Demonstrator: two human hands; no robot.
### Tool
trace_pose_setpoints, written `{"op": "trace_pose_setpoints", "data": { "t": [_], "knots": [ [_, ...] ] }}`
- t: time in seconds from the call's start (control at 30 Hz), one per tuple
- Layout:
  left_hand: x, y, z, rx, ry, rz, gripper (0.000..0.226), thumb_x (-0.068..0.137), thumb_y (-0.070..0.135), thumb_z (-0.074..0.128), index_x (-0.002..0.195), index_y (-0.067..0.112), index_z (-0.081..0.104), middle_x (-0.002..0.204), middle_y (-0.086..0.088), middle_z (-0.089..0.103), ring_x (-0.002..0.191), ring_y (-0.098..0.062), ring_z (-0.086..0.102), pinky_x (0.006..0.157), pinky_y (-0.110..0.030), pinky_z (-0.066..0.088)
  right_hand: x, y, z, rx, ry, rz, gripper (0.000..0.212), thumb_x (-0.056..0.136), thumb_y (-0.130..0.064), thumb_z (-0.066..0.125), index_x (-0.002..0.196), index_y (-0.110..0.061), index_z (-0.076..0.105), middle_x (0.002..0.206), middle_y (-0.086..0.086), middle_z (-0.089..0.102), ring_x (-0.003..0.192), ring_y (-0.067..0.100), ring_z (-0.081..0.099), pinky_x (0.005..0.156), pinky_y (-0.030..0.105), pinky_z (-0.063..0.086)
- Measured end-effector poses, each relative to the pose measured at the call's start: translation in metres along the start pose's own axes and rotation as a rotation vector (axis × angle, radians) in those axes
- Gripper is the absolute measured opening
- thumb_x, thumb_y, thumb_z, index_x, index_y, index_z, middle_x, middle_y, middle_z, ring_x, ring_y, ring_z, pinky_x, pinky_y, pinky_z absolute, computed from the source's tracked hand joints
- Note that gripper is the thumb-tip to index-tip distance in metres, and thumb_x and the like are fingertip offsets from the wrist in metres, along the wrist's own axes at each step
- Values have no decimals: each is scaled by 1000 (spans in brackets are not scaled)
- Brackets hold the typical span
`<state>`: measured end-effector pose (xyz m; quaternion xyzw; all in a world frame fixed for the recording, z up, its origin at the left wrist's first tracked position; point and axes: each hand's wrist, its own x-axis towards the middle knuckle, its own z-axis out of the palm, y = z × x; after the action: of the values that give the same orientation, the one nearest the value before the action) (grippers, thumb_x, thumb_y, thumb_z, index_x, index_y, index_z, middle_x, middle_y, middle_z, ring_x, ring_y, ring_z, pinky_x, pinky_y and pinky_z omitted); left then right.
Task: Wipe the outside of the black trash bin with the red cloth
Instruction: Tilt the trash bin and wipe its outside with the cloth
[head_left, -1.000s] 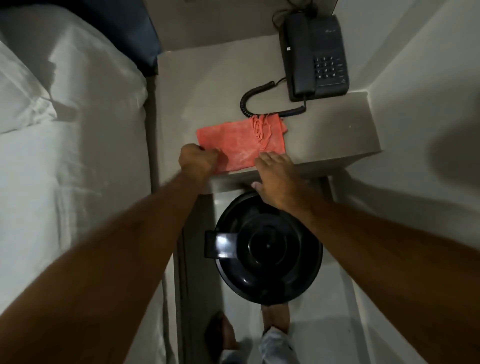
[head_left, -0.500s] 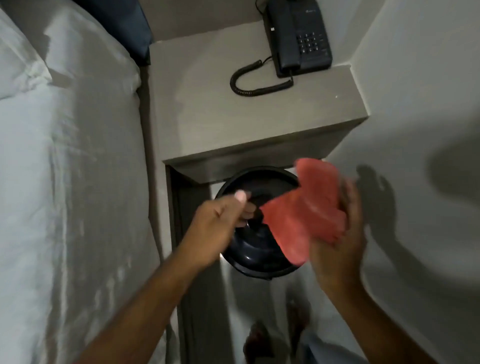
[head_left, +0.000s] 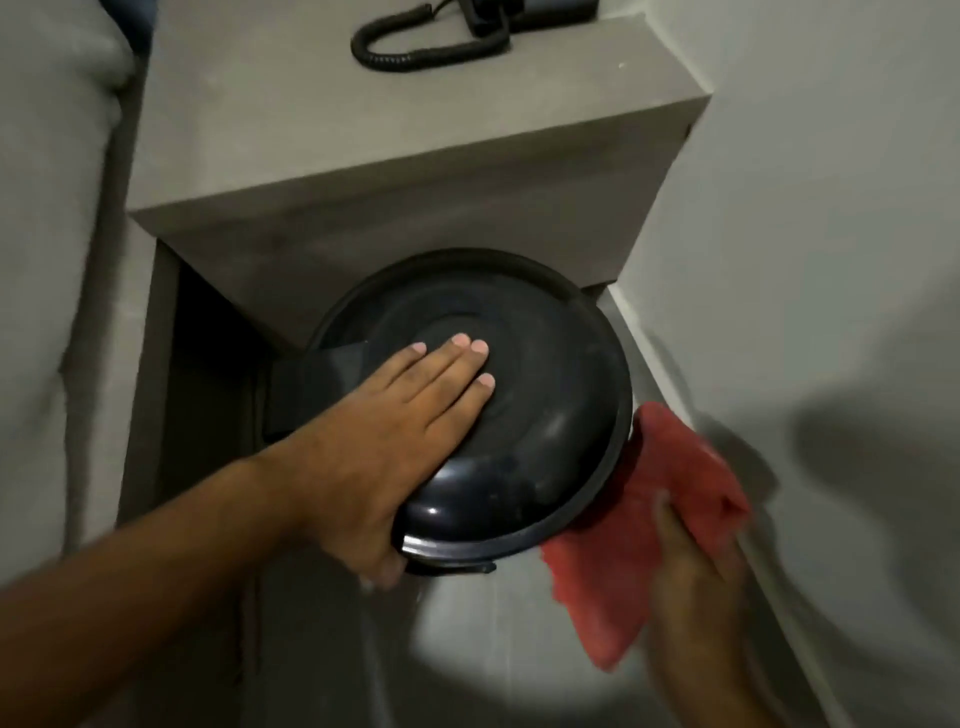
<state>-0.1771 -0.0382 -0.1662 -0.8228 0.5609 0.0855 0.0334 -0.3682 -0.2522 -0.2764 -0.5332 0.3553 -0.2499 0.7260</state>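
Note:
The black trash bin (head_left: 545, 415) stands on the floor, its round domed lid partly under the grey bedside table's front edge. My left hand (head_left: 400, 431) lies flat on the lid, fingers stretched toward its centre, thumb hooked over the near rim. My right hand (head_left: 696, 566), blurred by motion, grips the red cloth (head_left: 660, 493) low at the bin's right side. The cloth's upper edge meets the bin wall just under the lid rim. The bin's body below the lid is mostly hidden.
The grey bedside table (head_left: 363, 156) carries a black telephone with a coiled cord (head_left: 415, 49) at the top. A white bed (head_left: 47, 260) runs along the left. A white wall (head_left: 831, 260) stands close on the right, leaving a narrow strip of floor (head_left: 493, 649).
The cloth went from the table top into my right hand, then down to the bin's right side. My left hand let go of it and settled flat on the lid. The camera moved closer.

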Motion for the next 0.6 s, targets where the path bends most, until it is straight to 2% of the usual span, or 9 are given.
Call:
{"op": "trace_pose_setpoints", "data": {
  "t": [0.07,0.13,0.17,0.2,0.27,0.37,0.43,0.53,0.6],
  "knots": [
    [-2,0,-3,41,-10,-9,149,39,78,63,154,-3,12,164,-29,6,153,-38,1,123,-52,8,-2,6,13,-34,29,114,56,77,-53,82,125,-29,68,115,12,77,95,39,76,70,64,60],
    [-5,6,-4,70,-30,-37,147,42,78,62,154,-1,10,165,-27,3,154,-36,-1,123,-53,11,5,20,14,59,-100,62,38,93,-40,71,123,-18,65,107,27,70,94,48,70,74,68,57],
    [-6,7,-3,74,-29,-53,146,43,78,62,155,0,9,165,-25,3,154,-35,-1,123,-53,11,5,24,9,98,-167,54,21,102,-28,60,119,-15,62,99,35,62,85,48,66,66,62,59],
    [-6,8,-3,80,-20,-67,146,43,79,62,155,1,9,165,-24,4,154,-34,-1,123,-52,10,9,24,5,82,-136,52,16,105,-22,53,118,-15,60,98,35,59,80,44,63,62,54,59],
    [-5,13,-5,101,-24,-82,147,44,81,63,155,3,9,165,-23,5,154,-34,2,123,-50,8,26,24,2,-88,-14,10,26,104,-20,55,129,-19,57,114,20,67,88,22,70,68,38,60],
    [-3,18,-12,89,-39,-132,148,42,81,66,155,5,10,163,-22,11,152,-37,8,122,-47,7,40,21,-6,-111,85,34,31,104,-22,56,135,-24,52,115,-4,67,80,-11,67,70,23,54],
    [-3,24,-15,110,-79,-166,149,42,79,68,155,6,4,164,-22,8,152,-38,5,121,-46,3,46,18,-13,-127,129,88,26,104,-26,56,129,-18,59,104,-8,66,79,-3,66,69,21,46],
    [-2,35,-13,128,-90,-193,147,47,74,66,155,7,-7,166,-21,-5,153,-34,-8,121,-44,-3,46,19,-15,-133,79,173,14,102,-36,58,92,-28,65,89,-9,66,92,22,66,78,33,49],
    [2,43,-14,72,-70,-219,145,49,73,65,156,7,-6,166,-17,-8,153,-29,-11,123,-43,-2,42,22,-12,-123,22,202,11,101,-36,58,104,-30,66,98,-3,70,98,26,67,85,41,52]
  ]
}}
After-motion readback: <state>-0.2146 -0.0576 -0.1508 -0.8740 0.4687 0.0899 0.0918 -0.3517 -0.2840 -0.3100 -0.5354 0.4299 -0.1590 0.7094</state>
